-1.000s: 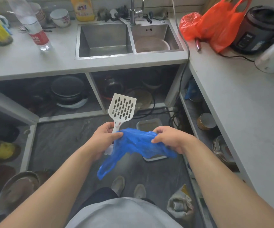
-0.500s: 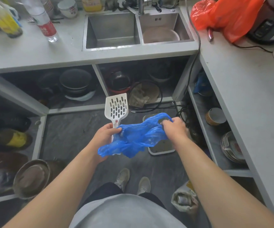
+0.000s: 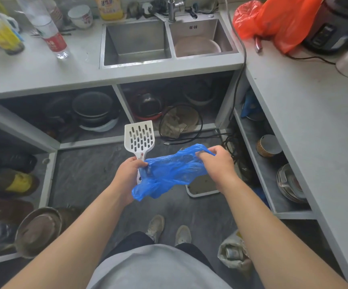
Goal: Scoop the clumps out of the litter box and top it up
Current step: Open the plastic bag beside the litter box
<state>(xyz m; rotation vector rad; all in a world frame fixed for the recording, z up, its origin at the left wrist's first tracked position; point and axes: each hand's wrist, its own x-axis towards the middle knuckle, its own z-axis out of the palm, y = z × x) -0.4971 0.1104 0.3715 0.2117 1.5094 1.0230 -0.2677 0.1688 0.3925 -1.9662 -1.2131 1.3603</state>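
From the head camera, looking down: the left hand [image 3: 128, 174] is clenched round the handle of a white slotted plastic litter scoop [image 3: 139, 138], blade standing upright above the knuckles, and the same hand pinches one end of a crumpled blue plastic bag [image 3: 169, 172]. The right hand [image 3: 217, 161] grips the other end of that bag, fingers curled into the thin film, so the bag is stretched between the two hands with a loose tail drooping below the left one. Directly beneath the bag and the right wrist, down on the dark grey floor [image 3: 85, 174], sits the white-rimmed rectangular litter box [image 3: 202, 185], only its near corner showing, brownish litter inside, the rest hidden by bag and hand. Two pale shoes [image 3: 169, 228] point forward at the bottom, and a small open sack [image 3: 231, 253] rests on the floor by the right forearm. Up top, the grey table [image 3: 33, 69] carries a steel double sink [image 3: 135, 40], a clear water bottle with a red label [image 3: 48, 32], a yellow detergent bottle [image 3: 108, 7] and a white cup [image 3: 80, 16]. On the right-hand stretch of table lies an orange plastic bag [image 3: 279, 19] beside a dark rice cooker [image 3: 336, 24]. Open shelves under the table hold stacked pots [image 3: 93, 111], and black cables [image 3: 189, 136] trail across the floor
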